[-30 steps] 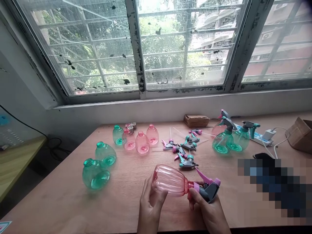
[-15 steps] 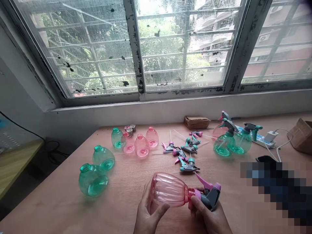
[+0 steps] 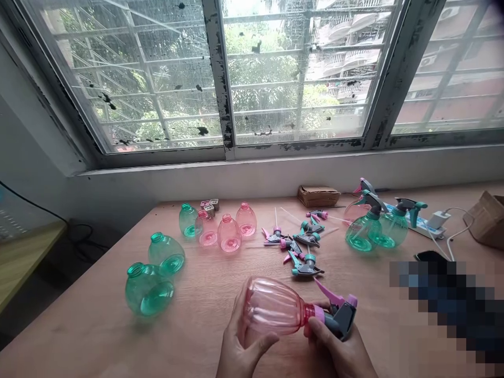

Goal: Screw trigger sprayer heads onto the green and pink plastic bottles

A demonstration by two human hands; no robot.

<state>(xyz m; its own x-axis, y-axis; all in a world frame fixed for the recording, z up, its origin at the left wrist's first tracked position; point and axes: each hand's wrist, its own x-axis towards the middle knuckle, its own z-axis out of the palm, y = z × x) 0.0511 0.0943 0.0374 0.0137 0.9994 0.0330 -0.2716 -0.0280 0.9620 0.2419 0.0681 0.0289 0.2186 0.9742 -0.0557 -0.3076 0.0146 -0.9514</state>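
Daylight is falling through a weathered window (image 3: 295, 79) onto a wooden table (image 3: 94, 341), where a person is holding a pink bottle (image 3: 271, 307) on its side near the front edge, its neck pointing right. The left hand (image 3: 239, 344) is cupping the base and side, fingers curving behind the bottle; whether the thumb is pressing the wall, one cannot tell. The right hand (image 3: 340, 346) is gripping the neck end, thumb and fingers closing around the collar (image 3: 319, 313) of a grey-and-pink spray head (image 3: 343, 317), whose trigger (image 3: 328, 294) is jutting upward.

The left hold is looking like the weak point: with the smooth body resting in a loose cup, any twist at the collar could be spinning bottle and head together, or letting the base slide free. A slightly angled head could be catching its threads crookedly and leaving a leaky seam; the seating is staying hidden behind the fingers.

Loose spray heads (image 3: 307, 269) are lying just beyond, so a slip forward could be scattering them. Open green bottles (image 3: 148, 294) and open pink bottles (image 3: 229, 239) are standing farther left, well clear of the hands.
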